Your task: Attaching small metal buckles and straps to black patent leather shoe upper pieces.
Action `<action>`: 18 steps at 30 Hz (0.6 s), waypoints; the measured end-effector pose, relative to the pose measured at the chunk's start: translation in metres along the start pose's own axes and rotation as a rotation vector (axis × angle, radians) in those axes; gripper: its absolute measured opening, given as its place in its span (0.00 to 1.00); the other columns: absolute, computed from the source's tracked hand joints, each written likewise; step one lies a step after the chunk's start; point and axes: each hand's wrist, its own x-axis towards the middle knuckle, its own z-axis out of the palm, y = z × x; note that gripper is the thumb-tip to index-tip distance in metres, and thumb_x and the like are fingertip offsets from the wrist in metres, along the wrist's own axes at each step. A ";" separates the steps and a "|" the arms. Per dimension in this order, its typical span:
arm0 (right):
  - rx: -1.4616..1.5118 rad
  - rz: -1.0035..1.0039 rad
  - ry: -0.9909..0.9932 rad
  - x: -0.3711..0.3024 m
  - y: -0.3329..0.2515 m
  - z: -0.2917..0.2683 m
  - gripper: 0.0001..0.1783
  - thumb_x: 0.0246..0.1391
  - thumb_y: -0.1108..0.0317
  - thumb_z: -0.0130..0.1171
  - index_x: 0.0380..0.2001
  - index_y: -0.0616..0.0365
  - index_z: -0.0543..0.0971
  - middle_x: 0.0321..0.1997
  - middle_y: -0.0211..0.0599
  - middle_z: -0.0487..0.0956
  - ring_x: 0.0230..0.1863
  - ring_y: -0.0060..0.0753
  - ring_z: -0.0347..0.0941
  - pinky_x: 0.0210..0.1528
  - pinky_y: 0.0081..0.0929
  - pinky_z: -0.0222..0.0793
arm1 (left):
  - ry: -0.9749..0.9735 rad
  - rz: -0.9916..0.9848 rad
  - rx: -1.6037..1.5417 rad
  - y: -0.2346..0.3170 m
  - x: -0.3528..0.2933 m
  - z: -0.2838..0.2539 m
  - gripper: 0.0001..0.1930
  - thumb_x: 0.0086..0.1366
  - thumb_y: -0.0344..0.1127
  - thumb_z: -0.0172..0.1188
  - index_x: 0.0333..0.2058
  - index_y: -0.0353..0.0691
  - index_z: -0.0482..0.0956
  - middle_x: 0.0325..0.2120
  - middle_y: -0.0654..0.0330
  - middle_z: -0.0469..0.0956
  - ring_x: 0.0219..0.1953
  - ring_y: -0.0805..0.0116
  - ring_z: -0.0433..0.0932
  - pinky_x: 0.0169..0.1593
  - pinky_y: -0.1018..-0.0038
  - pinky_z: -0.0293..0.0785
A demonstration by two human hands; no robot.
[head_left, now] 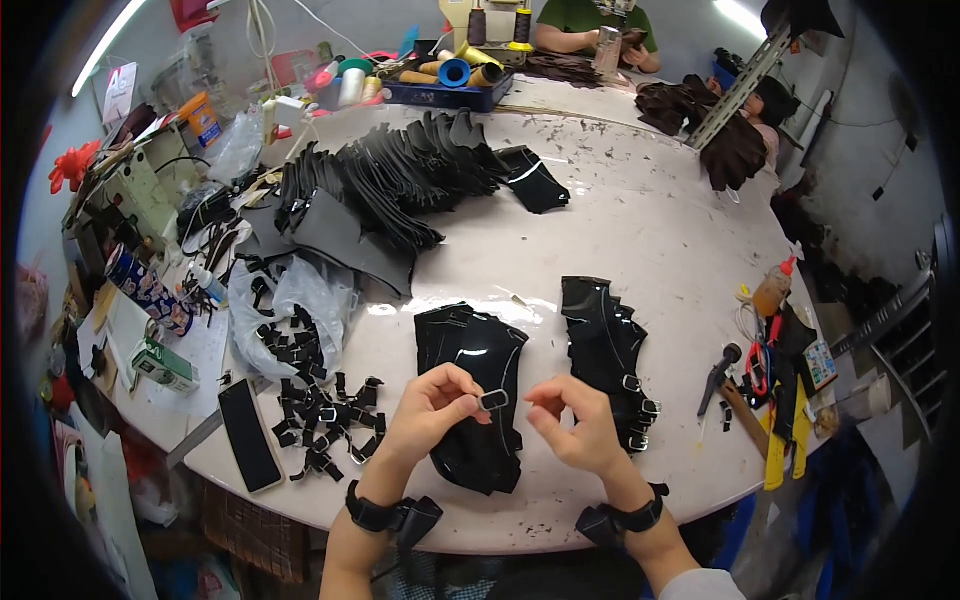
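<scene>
My left hand [436,408] pinches a small metal buckle [494,400] on a short black strap between thumb and fingertips. To the right of it, my right hand [582,428] is half curled, its thumb and fingertips slightly apart and nothing visible in them. Below both hands lies a stack of shiny black cut pieces [468,350] with pale marked lines. A second black stack [603,325] lies beyond the right hand; silver buckles [650,408] show along its right edge. Loose buckled straps [325,415] are heaped left of my left hand.
A phone [250,437] and a plastic bag [290,310] of straps lie on the left. Many black pieces [390,180] are piled at the back beside a thread tray [450,92]. Yellow-handled scissors [786,440] and a hammer [745,415] lie right. Another person [600,30] sits across the table.
</scene>
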 end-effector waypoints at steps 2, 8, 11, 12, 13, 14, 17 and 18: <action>0.032 -0.005 -0.025 -0.002 -0.003 0.007 0.08 0.43 0.71 0.60 0.30 0.60 0.74 0.23 0.31 0.72 0.18 0.17 0.65 0.20 0.13 0.60 | -0.043 -0.029 0.015 -0.001 0.001 0.002 0.04 0.55 0.23 0.54 0.29 0.36 0.68 0.27 0.61 0.73 0.29 0.73 0.75 0.37 0.77 0.72; 0.045 0.057 -0.037 -0.006 -0.003 0.013 0.13 0.39 0.72 0.63 0.30 0.61 0.72 0.24 0.30 0.72 0.21 0.15 0.67 0.22 0.12 0.62 | -0.060 -0.021 0.094 0.001 -0.001 0.007 0.04 0.56 0.23 0.53 0.30 0.35 0.68 0.27 0.61 0.73 0.30 0.74 0.74 0.37 0.79 0.72; 0.059 0.082 -0.033 -0.006 -0.001 0.015 0.16 0.38 0.67 0.65 0.30 0.58 0.70 0.25 0.28 0.73 0.20 0.15 0.68 0.20 0.13 0.60 | -0.058 0.015 0.143 0.000 -0.002 0.009 0.04 0.56 0.22 0.53 0.30 0.34 0.68 0.27 0.61 0.73 0.30 0.75 0.74 0.37 0.79 0.72; 0.087 0.122 -0.060 -0.007 -0.001 0.015 0.15 0.41 0.67 0.63 0.31 0.59 0.70 0.26 0.29 0.73 0.20 0.15 0.68 0.20 0.13 0.60 | -0.055 0.036 0.183 -0.001 -0.002 0.009 0.04 0.55 0.22 0.53 0.30 0.33 0.68 0.27 0.61 0.73 0.30 0.75 0.74 0.37 0.79 0.72; 0.117 0.162 -0.086 -0.008 -0.001 0.015 0.14 0.44 0.67 0.61 0.32 0.59 0.69 0.26 0.30 0.73 0.20 0.15 0.68 0.20 0.12 0.61 | -0.054 0.036 0.183 -0.002 -0.002 0.010 0.04 0.55 0.22 0.53 0.30 0.33 0.68 0.27 0.61 0.73 0.30 0.75 0.74 0.37 0.79 0.72; 0.118 0.162 -0.087 -0.009 -0.001 0.016 0.14 0.44 0.67 0.61 0.32 0.59 0.69 0.26 0.30 0.73 0.20 0.15 0.68 0.20 0.12 0.61 | -0.033 0.104 0.255 -0.003 -0.002 0.012 0.04 0.54 0.20 0.53 0.29 0.33 0.69 0.27 0.61 0.73 0.29 0.75 0.74 0.37 0.80 0.72; 0.494 0.483 -0.089 -0.009 0.000 0.017 0.11 0.53 0.63 0.51 0.34 0.60 0.68 0.29 0.34 0.74 0.21 0.16 0.68 0.19 0.12 0.62 | -0.009 0.271 0.506 -0.002 -0.002 0.015 0.06 0.51 0.18 0.53 0.27 0.34 0.70 0.25 0.61 0.74 0.28 0.73 0.74 0.35 0.79 0.71; 0.599 0.586 -0.189 -0.007 0.000 0.015 0.12 0.56 0.61 0.46 0.35 0.60 0.67 0.30 0.35 0.74 0.21 0.17 0.68 0.20 0.12 0.62 | -0.006 0.368 0.683 -0.001 -0.002 0.015 0.07 0.48 0.16 0.54 0.26 0.35 0.71 0.24 0.60 0.74 0.27 0.71 0.74 0.34 0.79 0.71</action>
